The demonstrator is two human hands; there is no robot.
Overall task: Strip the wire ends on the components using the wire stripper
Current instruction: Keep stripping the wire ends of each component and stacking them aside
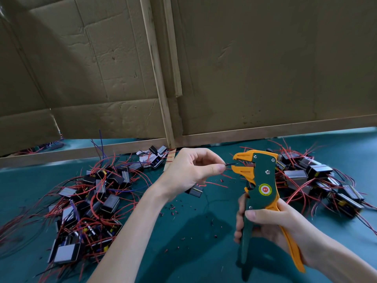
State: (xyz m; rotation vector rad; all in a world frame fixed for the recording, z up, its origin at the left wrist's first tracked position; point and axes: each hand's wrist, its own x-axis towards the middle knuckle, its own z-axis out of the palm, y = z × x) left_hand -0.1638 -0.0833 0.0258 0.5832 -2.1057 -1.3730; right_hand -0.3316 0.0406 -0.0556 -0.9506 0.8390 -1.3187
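- The table [193,252] holds heaps of components [91,201], one to the left of the left hand [191,170] and one behind the right hand [271,227].
- The wire stripper [259,180] stands tall in the right hand, which grips its handles. Its open mouth faces left, ready to bite.
- The left hand pinches a black wire [229,164]. It lies sideways, and its tip points right into that mouth.
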